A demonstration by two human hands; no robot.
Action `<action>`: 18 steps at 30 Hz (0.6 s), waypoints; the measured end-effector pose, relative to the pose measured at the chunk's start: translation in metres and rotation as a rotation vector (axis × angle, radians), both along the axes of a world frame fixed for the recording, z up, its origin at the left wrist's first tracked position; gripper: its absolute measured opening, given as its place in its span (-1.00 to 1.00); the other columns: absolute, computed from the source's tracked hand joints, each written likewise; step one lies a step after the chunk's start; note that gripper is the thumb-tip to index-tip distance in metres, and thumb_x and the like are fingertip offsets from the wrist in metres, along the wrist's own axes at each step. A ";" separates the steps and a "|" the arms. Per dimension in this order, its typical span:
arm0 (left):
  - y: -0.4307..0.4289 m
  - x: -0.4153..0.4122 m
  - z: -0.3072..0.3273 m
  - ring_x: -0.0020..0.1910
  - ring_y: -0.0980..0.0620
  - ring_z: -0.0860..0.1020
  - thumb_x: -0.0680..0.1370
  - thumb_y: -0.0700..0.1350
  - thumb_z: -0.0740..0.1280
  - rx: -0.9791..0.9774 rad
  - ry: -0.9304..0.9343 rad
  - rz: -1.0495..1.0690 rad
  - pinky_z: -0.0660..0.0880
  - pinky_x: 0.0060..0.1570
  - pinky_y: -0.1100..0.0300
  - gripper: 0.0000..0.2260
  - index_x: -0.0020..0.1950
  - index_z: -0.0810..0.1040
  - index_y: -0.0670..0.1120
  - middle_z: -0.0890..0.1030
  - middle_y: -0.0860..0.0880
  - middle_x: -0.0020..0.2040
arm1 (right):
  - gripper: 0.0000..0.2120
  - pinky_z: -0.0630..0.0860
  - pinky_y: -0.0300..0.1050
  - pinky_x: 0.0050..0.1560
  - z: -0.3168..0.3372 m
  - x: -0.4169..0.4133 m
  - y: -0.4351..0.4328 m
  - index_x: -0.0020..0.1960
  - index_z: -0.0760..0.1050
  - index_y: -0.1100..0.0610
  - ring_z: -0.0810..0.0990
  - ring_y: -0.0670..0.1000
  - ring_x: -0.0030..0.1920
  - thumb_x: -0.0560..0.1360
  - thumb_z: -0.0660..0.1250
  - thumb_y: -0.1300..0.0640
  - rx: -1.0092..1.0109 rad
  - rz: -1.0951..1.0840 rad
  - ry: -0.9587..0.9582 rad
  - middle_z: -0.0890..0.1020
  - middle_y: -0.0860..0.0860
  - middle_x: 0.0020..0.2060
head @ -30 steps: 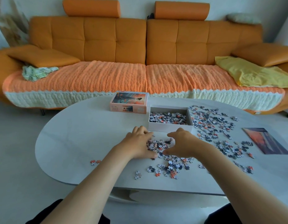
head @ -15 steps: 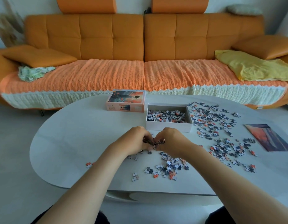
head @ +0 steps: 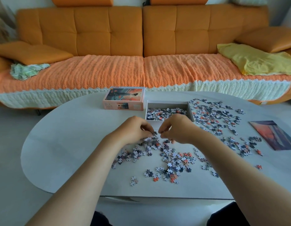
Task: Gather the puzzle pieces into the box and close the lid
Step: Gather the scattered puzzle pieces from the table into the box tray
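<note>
Now: small grey, white and orange puzzle pieces (head: 170,159) lie scattered beneath my hands and off to the right. More sit in the open white box (head: 191,111) just beyond my right hand (head: 175,128), which hides part of its near wall. My left hand (head: 135,129) pinches pieces. The right's fingers are curled, and I can't tell whether they hold anything. One box, one lid (head: 123,99) beyond my left hand, loose pieces too many to count.

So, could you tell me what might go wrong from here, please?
1. The left hand pinches a few puzzle pieces, with the right hand close beside it; some could drop short of the box.
2. Stray pieces lie near the table edge and could get knocked off.
</note>
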State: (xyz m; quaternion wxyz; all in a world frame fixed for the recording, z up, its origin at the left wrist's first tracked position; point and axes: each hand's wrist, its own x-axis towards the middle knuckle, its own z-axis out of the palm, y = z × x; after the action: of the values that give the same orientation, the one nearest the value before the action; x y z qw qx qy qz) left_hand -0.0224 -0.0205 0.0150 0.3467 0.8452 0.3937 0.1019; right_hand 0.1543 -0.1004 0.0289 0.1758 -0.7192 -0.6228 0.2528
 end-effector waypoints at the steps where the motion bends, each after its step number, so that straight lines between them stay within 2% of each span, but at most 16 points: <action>1: 0.003 0.003 0.004 -0.21 0.15 0.60 0.48 -0.11 0.47 -0.003 -0.040 0.008 0.54 -0.12 0.19 -0.93 -0.11 0.70 0.07 0.67 0.11 -0.18 | -0.94 0.53 -0.33 -0.37 0.005 0.004 0.002 -0.10 0.66 0.03 0.66 -0.12 -0.40 0.44 0.49 0.16 0.030 -0.020 0.020 0.70 -0.06 -0.27; 5: 0.017 0.021 0.013 -0.21 0.06 0.61 0.49 -0.11 0.47 0.071 -0.188 0.071 0.54 -0.13 0.11 -0.86 -0.18 0.65 0.14 0.66 0.07 -0.20 | -0.94 0.57 -0.28 -0.38 0.015 0.021 0.013 -0.13 0.65 0.04 0.65 -0.06 -0.43 0.43 0.49 0.17 0.225 -0.167 0.104 0.65 -0.07 -0.33; 8: 0.026 0.041 0.010 -0.18 0.12 0.60 0.50 -0.13 0.46 0.142 -0.281 0.124 0.52 -0.15 0.21 -0.91 -0.10 0.66 0.07 0.66 0.10 -0.16 | -0.93 0.44 -0.41 -0.42 0.012 0.029 0.024 -0.08 0.67 0.06 0.57 -0.11 -0.40 0.45 0.47 0.18 0.391 -0.237 -0.003 0.59 -0.12 -0.35; 10: 0.030 0.053 0.003 -0.16 0.17 0.57 0.51 -0.15 0.44 0.192 -0.296 0.139 0.48 -0.12 0.25 -0.91 -0.01 0.68 0.01 0.65 0.11 -0.13 | -0.89 0.42 -0.39 -0.38 0.007 0.034 0.030 -0.02 0.67 0.04 0.53 -0.15 -0.34 0.47 0.44 0.16 0.378 -0.238 -0.075 0.60 -0.10 -0.28; 12: 0.031 0.059 -0.003 -0.10 0.16 0.55 0.53 -0.15 0.41 0.232 -0.246 0.097 0.46 -0.01 0.24 -0.84 0.10 0.67 -0.03 0.63 0.10 -0.04 | -0.84 0.50 -0.20 -0.29 0.001 0.037 0.033 0.07 0.67 -0.03 0.56 -0.03 -0.30 0.50 0.41 0.10 0.240 -0.182 -0.142 0.65 -0.06 -0.19; 14: 0.031 0.062 -0.005 0.03 0.12 0.56 0.56 -0.12 0.38 0.232 -0.189 0.041 0.46 0.10 0.21 -0.77 0.22 0.62 -0.04 0.64 0.06 0.11 | -0.81 0.51 -0.11 -0.23 -0.002 0.038 0.032 0.12 0.65 -0.08 0.55 0.03 -0.30 0.54 0.35 0.07 0.136 -0.086 -0.239 0.67 -0.04 -0.14; 18: 0.033 0.058 -0.001 0.19 0.08 0.53 0.62 -0.11 0.30 0.287 -0.181 -0.002 0.39 0.12 0.24 -0.77 0.26 0.60 -0.01 0.60 0.03 0.23 | -0.81 0.56 -0.09 -0.24 -0.002 0.039 0.031 0.11 0.65 -0.05 0.58 0.02 -0.32 0.57 0.31 0.08 0.213 -0.120 -0.169 0.66 -0.08 -0.25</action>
State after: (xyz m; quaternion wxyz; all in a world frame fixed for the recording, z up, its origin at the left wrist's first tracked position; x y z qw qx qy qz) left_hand 0.0353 0.0123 0.0144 0.2566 0.8738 0.3417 0.2323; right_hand 0.1934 -0.0697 0.0274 0.2128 -0.7511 -0.6147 0.1127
